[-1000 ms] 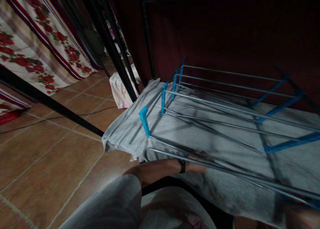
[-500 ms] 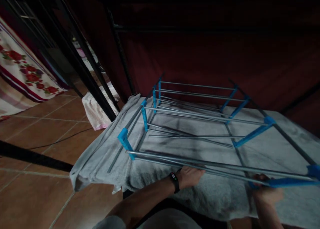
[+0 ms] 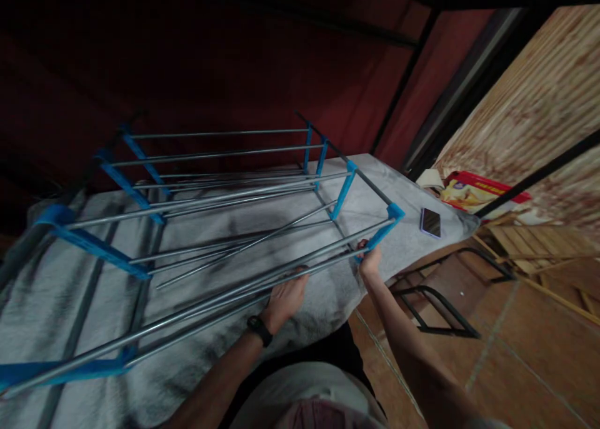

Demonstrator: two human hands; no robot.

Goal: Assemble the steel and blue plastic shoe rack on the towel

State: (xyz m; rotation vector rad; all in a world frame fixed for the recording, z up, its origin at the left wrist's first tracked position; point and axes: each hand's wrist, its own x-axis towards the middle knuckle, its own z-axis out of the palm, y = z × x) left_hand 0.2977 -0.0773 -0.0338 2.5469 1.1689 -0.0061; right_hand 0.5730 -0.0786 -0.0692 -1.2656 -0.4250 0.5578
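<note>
A partly assembled rack of grey metal tubes and blue plastic brackets lies on a grey blanket (image 3: 347, 291). My left hand (image 3: 287, 296) is closed around a lower metal tube (image 3: 201, 326) on the near side, with its fingertips partly hidden behind the tubes. At the tube's right end, my right hand (image 3: 370, 263) grips the lower end of a blue bracket (image 3: 382, 235). Part of that grip is hidden. A loose metal tube (image 3: 248, 244) lies slanted inside the rack, among other tubes. A dark band (image 3: 259, 330) is around my left wrist.
A phone (image 3: 430, 222) rests on the blanket at the right. Beyond the edge stand a black metal frame (image 3: 440, 304) and a wooden slatted item (image 3: 529, 247) on the tiled floor. A red and yellow package (image 3: 482, 190) lies behind. Dark red cloth (image 3: 225, 72) hangs at the back.
My view has swung to the right, bringing the phone and wooden item into sight. Both hands stay at the rack's near side, the right one still at the bracket end.
</note>
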